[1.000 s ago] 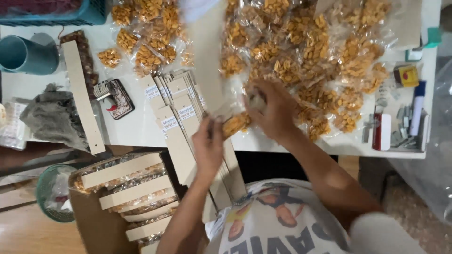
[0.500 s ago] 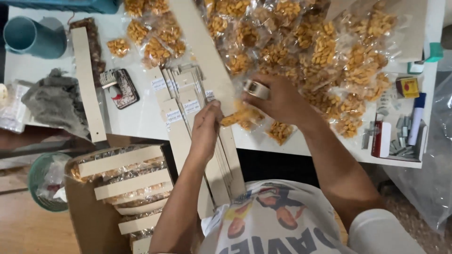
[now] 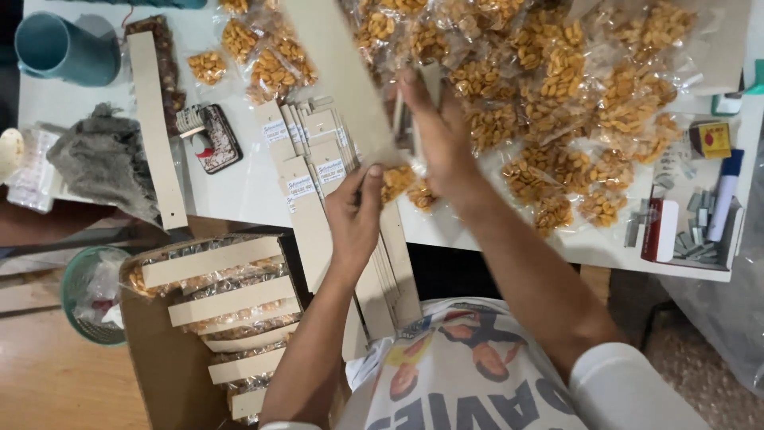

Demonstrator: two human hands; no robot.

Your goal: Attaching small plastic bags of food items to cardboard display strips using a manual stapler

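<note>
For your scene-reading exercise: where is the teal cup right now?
In the head view, the teal cup lies at the white table's far left corner, above the grey cloth, left of a cardboard strip.

A small packing workshop: snack bags (image 3: 557, 87) heaped upper right, card strips (image 3: 318, 159) centre, filled carton (image 3: 159, 350) lower left

Clear plastic packets of golden snack pieces (image 3: 557, 87) heaped across the white counter (image 3: 239, 191). Tan cardboard header strips with small white labels (image 3: 306, 159) fanned at centre. Finished strip-topped packets (image 3: 215, 279) stacked in the brown cardboard box (image 3: 151, 358), lower left.
</note>
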